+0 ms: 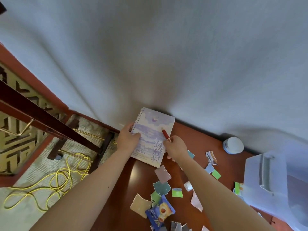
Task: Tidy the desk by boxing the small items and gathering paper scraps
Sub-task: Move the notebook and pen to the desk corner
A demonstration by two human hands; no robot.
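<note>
On notebook (152, 137): both grips closed (pen (165, 133)).

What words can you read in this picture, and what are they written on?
"And Sea": on the cover of the spiral notebook, near its lower left edge.
Large handwritten-style characters on the same cover, by the right hand: too stylised to read.
Blue snack packet: print too blurred.
White round container: label on its blue band too small.
Green paper scraps: marks unreadable.
</note>
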